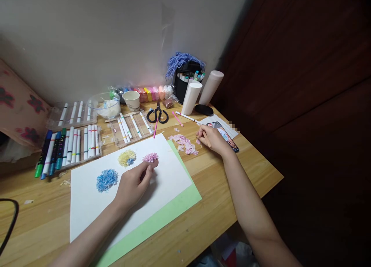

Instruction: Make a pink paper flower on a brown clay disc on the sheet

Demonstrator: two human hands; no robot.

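Note:
A white sheet (pixel 87 216) lies on a pale green sheet (pixel 176 205). On it stand a blue tuft of crumpled paper bits (pixel 107 180), a yellow tuft (pixel 125 158) with some blue at its edge, and a small pink tuft (pixel 150 157). My left hand (pixel 133 183) rests over the white sheet, fingers curled together just below the pink tuft; anything between them is hidden. Beside the torn pink paper pieces (pixel 185 144), my right hand (pixel 213 138) is closed round a thin wooden stick (pixel 206 139); its fingertips are near the pieces.
Marker trays (pixel 131 128), black scissors (pixel 158 115), a paper cup (pixel 131 100) and a clear bowl (pixel 104 105) line the back. White bottles (pixel 191 98) and a black pen holder (pixel 181 87) stand by the wall. A phone (pixel 227 137) lies by my right hand.

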